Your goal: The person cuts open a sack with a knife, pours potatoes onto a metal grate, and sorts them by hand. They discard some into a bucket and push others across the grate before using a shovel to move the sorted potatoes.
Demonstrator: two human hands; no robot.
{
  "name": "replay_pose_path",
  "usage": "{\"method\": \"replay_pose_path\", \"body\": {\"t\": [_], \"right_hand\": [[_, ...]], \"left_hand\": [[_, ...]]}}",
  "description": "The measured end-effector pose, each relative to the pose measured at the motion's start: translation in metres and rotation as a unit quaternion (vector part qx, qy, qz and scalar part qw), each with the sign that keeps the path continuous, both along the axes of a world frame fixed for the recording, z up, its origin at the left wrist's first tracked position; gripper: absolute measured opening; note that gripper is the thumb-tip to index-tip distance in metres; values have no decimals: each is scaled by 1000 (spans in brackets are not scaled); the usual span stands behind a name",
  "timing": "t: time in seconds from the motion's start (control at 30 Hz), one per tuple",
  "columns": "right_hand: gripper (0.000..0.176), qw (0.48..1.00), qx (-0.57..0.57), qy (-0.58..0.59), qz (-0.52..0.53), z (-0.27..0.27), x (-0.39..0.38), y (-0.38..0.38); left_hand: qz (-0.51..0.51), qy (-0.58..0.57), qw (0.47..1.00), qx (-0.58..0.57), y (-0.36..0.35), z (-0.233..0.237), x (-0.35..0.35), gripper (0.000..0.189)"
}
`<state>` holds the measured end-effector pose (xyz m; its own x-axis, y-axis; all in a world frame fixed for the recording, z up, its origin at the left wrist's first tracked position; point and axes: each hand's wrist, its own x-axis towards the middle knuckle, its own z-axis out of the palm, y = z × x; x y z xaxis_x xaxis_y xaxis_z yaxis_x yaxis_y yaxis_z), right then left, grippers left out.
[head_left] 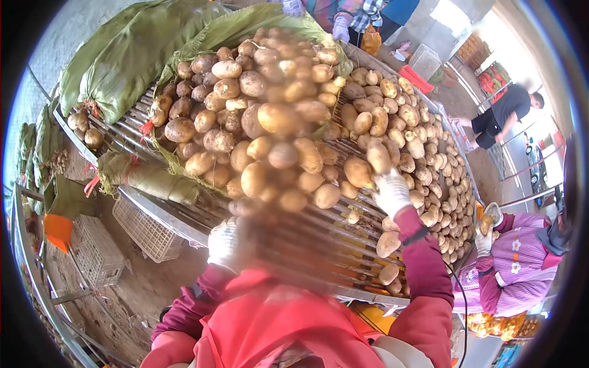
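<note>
My right hand (391,191), in a white glove, has its fingers against a potato (378,156) at the near side of the spread potatoes on the slatted rack (307,245). My left hand (224,244), gloved in white too, is low beside the rack's near edge; a blurred smear hides its fingertips. Beyond it a heap of potatoes (227,89) lies on an opened green mesh sack (257,23). A few loose potatoes (388,244) lie on the slats near my right forearm.
Full green sacks (132,55) lie at the upper left, a rolled sack (147,178) on the rack's left edge. White crates (150,230) stand below. A co-worker (515,260) at right holds a potato; others stand at the top, and a person in black (506,113) is farther back.
</note>
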<state>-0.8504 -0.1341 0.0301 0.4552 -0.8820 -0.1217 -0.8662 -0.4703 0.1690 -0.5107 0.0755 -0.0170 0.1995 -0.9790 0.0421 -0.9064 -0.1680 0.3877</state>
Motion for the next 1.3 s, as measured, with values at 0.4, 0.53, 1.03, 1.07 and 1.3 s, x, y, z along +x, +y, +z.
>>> {"method": "replay_pose_path", "body": {"t": [0.4, 0.53, 1.03, 1.07, 1.3], "right_hand": [[59, 978, 72, -192, 31, -11, 104, -45], [71, 968, 27, -251, -10, -54, 129, -57], [57, 947, 308, 73, 48, -13, 19, 29], [54, 940, 311, 123, 68, 1, 28, 24], [42, 987, -2, -157, -45, 19, 91, -12]], "left_hand": [[-17, -8, 999, -30, 3, -5, 0, 23], [-36, -9, 998, -47, 6, -3, 4, 27], [-4, 12, 1000, -14, 7, -10, 4, 24], [-6, 9, 1000, -8, 6, -8, 5, 24], [-8, 6, 999, 42, 5, 4, 4, 23]]}}
